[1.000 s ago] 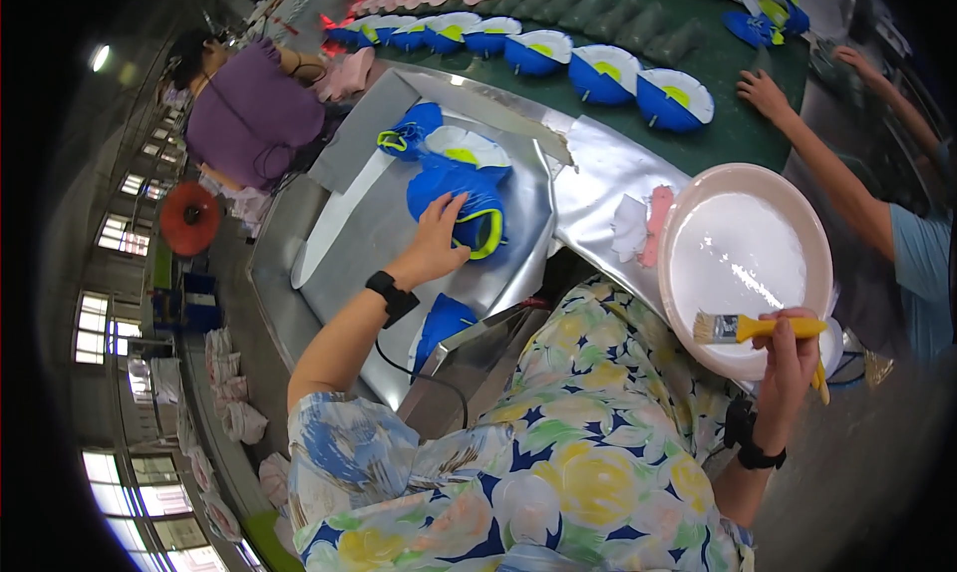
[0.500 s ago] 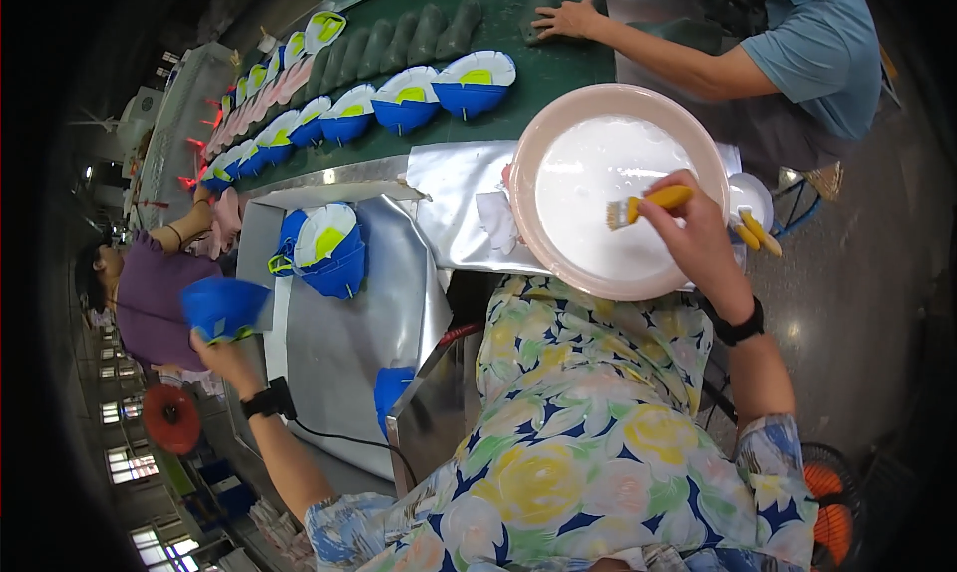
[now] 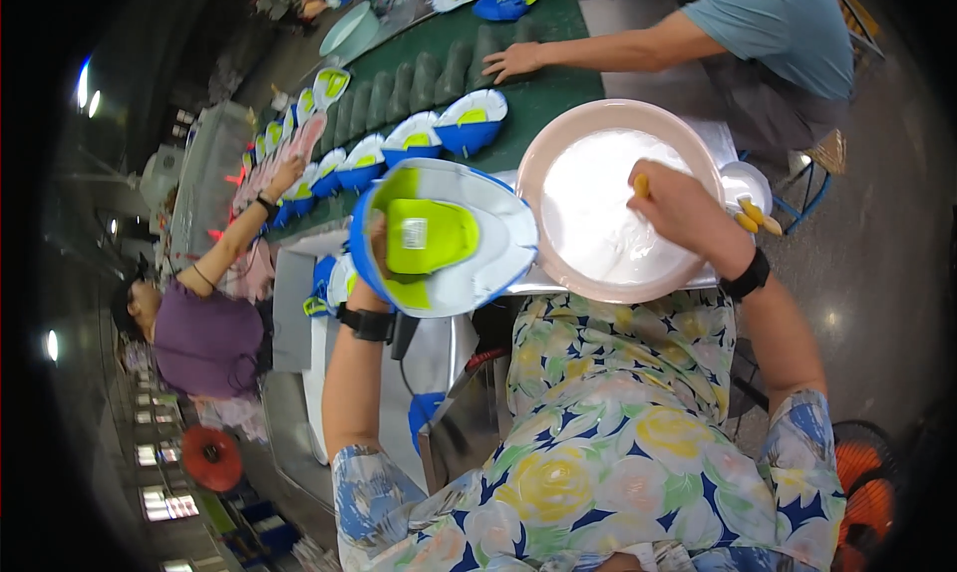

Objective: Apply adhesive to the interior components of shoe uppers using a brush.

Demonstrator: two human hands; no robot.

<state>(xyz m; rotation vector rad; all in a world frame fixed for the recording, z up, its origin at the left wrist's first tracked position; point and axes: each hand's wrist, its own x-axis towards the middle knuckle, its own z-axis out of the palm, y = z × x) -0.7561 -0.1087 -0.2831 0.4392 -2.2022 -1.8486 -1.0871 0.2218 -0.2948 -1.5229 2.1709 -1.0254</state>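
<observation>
My left hand (image 3: pixel 370 291) grips a blue and white shoe upper (image 3: pixel 498 235) with a bright yellow-green lining. The upper is tilted so that its open inside shows, just left of the pale pink basin (image 3: pixel 530 168). White liquid (image 3: pixel 586 188) fills much of that basin. Over it, my right hand (image 3: pixel 683 213) is closed round a brush with a yellow handle (image 3: pixel 641 186). The bristles are hidden under the hand, at the liquid.
Rows of shoe uppers (image 3: pixel 469 128) and dark green foot-shaped forms (image 3: pixel 399 91) line the green table (image 3: pixel 543 88). One co-worker (image 3: pixel 778 33) reaches over from the right, another (image 3: pixel 209 323) from the left. Left of me stands a metal-lined bin (image 3: pixel 294 313) with more uppers.
My left hand has brought the shoe upper from the far left in to beside the basin, turning its inside up. My right hand has lowered the brush into the liquid.
</observation>
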